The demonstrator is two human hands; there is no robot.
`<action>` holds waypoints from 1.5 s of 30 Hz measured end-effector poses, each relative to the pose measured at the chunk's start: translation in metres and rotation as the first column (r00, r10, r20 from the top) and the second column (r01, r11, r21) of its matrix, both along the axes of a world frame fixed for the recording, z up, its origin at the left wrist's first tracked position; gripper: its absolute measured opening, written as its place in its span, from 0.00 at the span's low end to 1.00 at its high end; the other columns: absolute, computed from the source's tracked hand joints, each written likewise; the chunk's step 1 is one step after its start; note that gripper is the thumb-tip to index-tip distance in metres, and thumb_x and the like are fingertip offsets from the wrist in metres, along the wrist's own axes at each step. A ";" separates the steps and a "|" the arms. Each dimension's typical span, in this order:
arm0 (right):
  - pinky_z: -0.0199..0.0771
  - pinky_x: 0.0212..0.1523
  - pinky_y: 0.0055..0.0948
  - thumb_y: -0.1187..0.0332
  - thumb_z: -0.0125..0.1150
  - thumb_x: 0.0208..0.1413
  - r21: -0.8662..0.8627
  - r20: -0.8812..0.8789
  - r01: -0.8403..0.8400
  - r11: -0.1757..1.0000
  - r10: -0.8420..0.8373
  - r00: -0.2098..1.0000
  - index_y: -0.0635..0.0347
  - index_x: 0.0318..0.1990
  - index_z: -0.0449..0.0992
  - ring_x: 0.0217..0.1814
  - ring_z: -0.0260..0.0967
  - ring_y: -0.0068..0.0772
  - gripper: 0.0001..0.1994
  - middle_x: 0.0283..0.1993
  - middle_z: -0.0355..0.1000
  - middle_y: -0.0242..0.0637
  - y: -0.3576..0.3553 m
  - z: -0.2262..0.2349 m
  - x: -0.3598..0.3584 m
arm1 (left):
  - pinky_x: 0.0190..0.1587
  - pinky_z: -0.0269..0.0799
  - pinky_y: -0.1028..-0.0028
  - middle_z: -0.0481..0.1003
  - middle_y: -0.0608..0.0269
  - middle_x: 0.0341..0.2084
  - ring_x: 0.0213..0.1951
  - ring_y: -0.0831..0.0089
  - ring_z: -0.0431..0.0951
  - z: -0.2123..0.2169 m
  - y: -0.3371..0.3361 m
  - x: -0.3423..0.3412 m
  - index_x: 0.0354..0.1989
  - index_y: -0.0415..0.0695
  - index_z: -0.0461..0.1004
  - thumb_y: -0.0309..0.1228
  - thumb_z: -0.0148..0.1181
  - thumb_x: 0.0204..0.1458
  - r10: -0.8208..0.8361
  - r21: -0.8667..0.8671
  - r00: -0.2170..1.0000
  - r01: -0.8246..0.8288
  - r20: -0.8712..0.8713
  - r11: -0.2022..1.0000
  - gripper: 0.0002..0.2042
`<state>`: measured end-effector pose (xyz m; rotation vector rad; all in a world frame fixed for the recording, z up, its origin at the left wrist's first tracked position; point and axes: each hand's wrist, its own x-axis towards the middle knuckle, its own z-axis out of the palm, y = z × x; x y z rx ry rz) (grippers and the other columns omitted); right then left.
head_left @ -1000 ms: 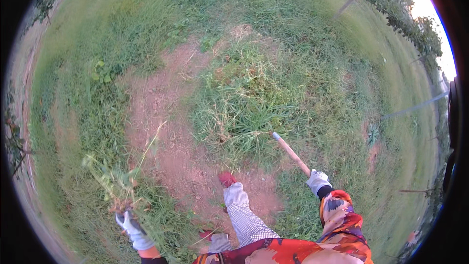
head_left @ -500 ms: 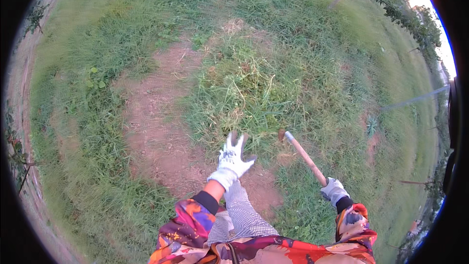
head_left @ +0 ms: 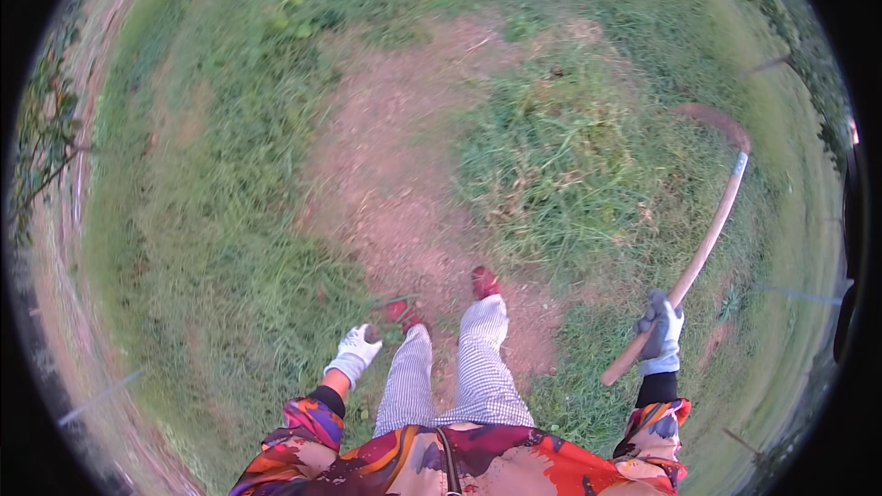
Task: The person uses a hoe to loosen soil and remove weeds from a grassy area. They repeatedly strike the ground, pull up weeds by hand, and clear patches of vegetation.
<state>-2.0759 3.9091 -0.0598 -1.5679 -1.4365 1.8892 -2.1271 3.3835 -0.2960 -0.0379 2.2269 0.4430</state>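
Observation:
My right hand (head_left: 661, 326), in a white glove with a grey palm, is closed round the wooden handle of a sickle (head_left: 707, 243). The handle slants up to the right, its butt sticking out below my fist. At its far end the rusty curved blade (head_left: 721, 119) hooks to the left, over the grass right of the cut pile. Low beside my left leg hangs my left hand (head_left: 355, 349) in a matching glove, fingers loosely bent, with nothing visible in it. A heap of cut grass (head_left: 560, 174) lies ahead, right of the bare soil.
Reddish bare soil (head_left: 395, 156) runs ahead of my red shoes (head_left: 485, 283). Tall grass (head_left: 220, 248) grows on the left. Leafy branches (head_left: 50, 119) stand at the far left, more foliage (head_left: 790, 9) at the upper right. A thin bluish line (head_left: 799, 295) crosses the right edge.
My left hand has drawn back from the grass heap to beside my left leg. The sickle has lifted and swung right, its blade now in sight. The view has shifted left, showing both shoes.

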 end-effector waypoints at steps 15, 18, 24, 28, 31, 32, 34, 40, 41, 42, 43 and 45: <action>0.62 0.11 0.24 0.72 0.59 0.46 -0.559 0.112 -0.572 0.600 0.738 0.665 0.61 0.28 0.68 0.11 0.61 0.24 0.06 0.16 0.64 0.32 -0.333 -0.217 -0.111 | 0.44 0.68 0.72 0.73 0.55 0.38 0.40 0.66 0.74 -0.062 -0.086 0.025 0.42 0.38 0.70 0.32 0.60 0.43 0.796 0.292 0.598 -0.748 -0.090 0.595 0.17; 0.61 0.11 0.23 0.72 0.58 0.47 -0.576 0.084 -0.608 0.546 0.780 0.621 0.63 0.30 0.67 0.11 0.60 0.23 0.07 0.15 0.64 0.32 -0.370 -0.274 -0.132 | 0.44 0.68 0.73 0.73 0.55 0.38 0.41 0.69 0.73 -0.105 -0.110 -0.014 0.41 0.36 0.70 0.28 0.59 0.44 0.855 0.455 0.459 -0.725 -0.241 0.517 0.15; 0.60 0.11 0.21 0.72 0.58 0.47 -0.593 0.077 -0.584 0.554 0.761 0.644 0.63 0.31 0.66 0.10 0.59 0.23 0.07 0.15 0.63 0.33 -0.385 -0.380 -0.136 | 0.44 0.67 0.70 0.73 0.55 0.36 0.39 0.62 0.73 -0.177 -0.097 -0.181 0.39 0.41 0.72 0.33 0.54 0.48 0.797 0.515 0.440 -0.609 -0.414 0.604 0.12; 0.61 0.12 0.20 0.75 0.55 0.47 -0.612 0.098 -0.510 0.605 0.697 0.710 0.63 0.32 0.66 0.12 0.59 0.21 0.06 0.17 0.63 0.30 -0.388 -0.405 -0.138 | 0.47 0.65 0.66 0.72 0.54 0.39 0.43 0.58 0.71 -0.285 -0.080 -0.248 0.42 0.44 0.71 0.37 0.53 0.46 0.492 0.192 0.711 -0.463 -0.503 0.865 0.16; 0.63 0.15 0.21 0.77 0.54 0.45 -0.710 0.027 -0.434 0.554 0.637 0.770 0.63 0.36 0.65 0.16 0.61 0.21 0.09 0.21 0.64 0.31 -0.404 -0.405 -0.151 | 0.50 0.64 0.65 0.70 0.54 0.43 0.46 0.58 0.69 -0.387 -0.110 -0.249 0.45 0.45 0.69 0.43 0.52 0.45 0.439 -0.061 0.827 -0.488 -0.351 0.871 0.20; 0.63 0.15 0.21 0.78 0.54 0.45 -0.719 0.065 -0.391 0.575 0.615 0.786 0.63 0.37 0.65 0.16 0.61 0.21 0.10 0.21 0.63 0.31 -0.396 -0.404 -0.155 | 0.47 0.65 0.65 0.71 0.54 0.43 0.46 0.61 0.71 -0.395 -0.089 -0.247 0.46 0.46 0.69 0.43 0.50 0.47 0.371 -0.189 0.903 -0.412 -0.218 0.891 0.19; 0.62 0.15 0.21 0.78 0.54 0.45 -0.671 0.098 -0.432 0.602 0.651 0.753 0.64 0.37 0.65 0.16 0.60 0.21 0.10 0.21 0.63 0.30 -0.387 -0.409 -0.160 | 0.54 0.60 0.64 0.60 0.55 0.55 0.55 0.61 0.62 -0.438 -0.074 -0.221 0.58 0.47 0.56 0.45 0.51 0.47 0.352 -0.412 0.933 -0.351 -0.075 0.841 0.29; 0.59 0.15 0.19 0.79 0.55 0.44 -0.771 0.164 -0.259 0.582 0.574 0.802 0.64 0.36 0.66 0.17 0.59 0.18 0.09 0.21 0.63 0.30 -0.377 -0.408 -0.177 | 0.57 0.58 0.63 0.58 0.51 0.57 0.57 0.60 0.61 -0.461 -0.064 -0.216 0.60 0.41 0.50 0.46 0.59 0.41 0.334 -0.493 0.916 -0.189 0.225 0.850 0.39; 0.59 0.16 0.19 0.79 0.56 0.44 -0.778 0.177 -0.240 0.581 0.570 0.803 0.64 0.36 0.67 0.17 0.59 0.18 0.10 0.21 0.63 0.30 -0.376 -0.408 -0.180 | 0.57 0.58 0.64 0.59 0.51 0.56 0.56 0.60 0.62 -0.459 -0.071 -0.225 0.60 0.41 0.51 0.45 0.59 0.41 0.338 -0.466 0.890 -0.170 0.306 0.868 0.39; 0.59 0.16 0.19 0.79 0.56 0.44 -0.781 0.190 -0.225 0.583 0.564 0.804 0.64 0.36 0.67 0.17 0.59 0.18 0.10 0.21 0.63 0.30 -0.373 -0.409 -0.183 | 0.56 0.59 0.66 0.61 0.52 0.55 0.56 0.60 0.63 -0.456 -0.075 -0.229 0.60 0.42 0.50 0.47 0.61 0.39 0.276 -0.424 0.899 -0.115 0.341 0.898 0.40; 0.59 0.17 0.19 0.79 0.56 0.43 -0.771 0.206 -0.225 0.596 0.568 0.797 0.64 0.36 0.67 0.17 0.59 0.18 0.10 0.21 0.63 0.30 -0.371 -0.412 -0.184 | 0.55 0.61 0.66 0.63 0.53 0.54 0.54 0.59 0.64 -0.456 -0.071 -0.232 0.58 0.42 0.54 0.45 0.60 0.39 0.226 -0.430 0.909 -0.058 0.350 0.901 0.38; 0.60 0.17 0.19 0.79 0.57 0.43 -0.761 0.223 -0.233 0.606 0.580 0.783 0.64 0.36 0.67 0.17 0.59 0.18 0.10 0.21 0.64 0.29 -0.372 -0.412 -0.183 | 0.53 0.63 0.66 0.65 0.53 0.52 0.53 0.58 0.66 -0.458 -0.079 -0.236 0.54 0.42 0.61 0.45 0.62 0.36 0.190 -0.426 0.887 0.007 0.420 0.905 0.35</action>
